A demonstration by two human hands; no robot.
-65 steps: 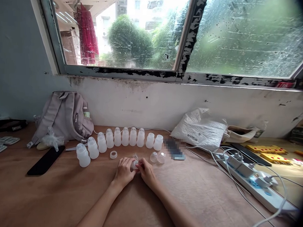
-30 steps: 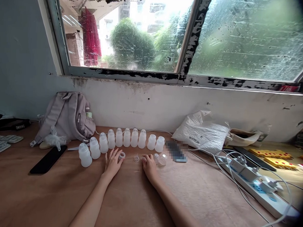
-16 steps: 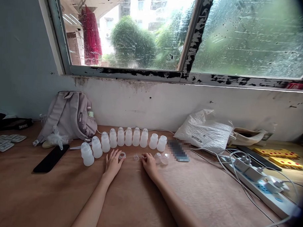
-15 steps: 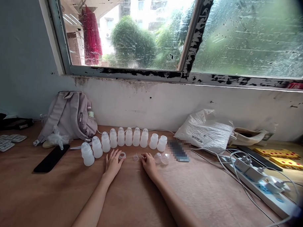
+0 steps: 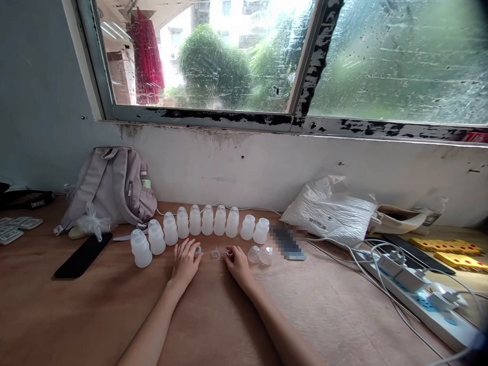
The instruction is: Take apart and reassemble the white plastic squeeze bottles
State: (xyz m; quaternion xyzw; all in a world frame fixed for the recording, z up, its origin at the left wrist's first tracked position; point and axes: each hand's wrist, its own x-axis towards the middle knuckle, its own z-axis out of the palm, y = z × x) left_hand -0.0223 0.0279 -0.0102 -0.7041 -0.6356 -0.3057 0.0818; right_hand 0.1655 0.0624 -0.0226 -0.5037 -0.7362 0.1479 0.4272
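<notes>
Row of bottles stands on the counter before the wall, curving forward at its left end. Backpack sits behind and left of the row; phone lies before the backpack. Left hand and right hand rest just before the row, a small ring between them. Two caps lie right of the right hand. Plastic bag and power strip lie farther right.

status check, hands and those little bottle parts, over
Left hand flat on the brown table, fingers on a small white ring. Right hand touching a clear round part. Row of white plastic bottles just behind, nothing between.
</notes>
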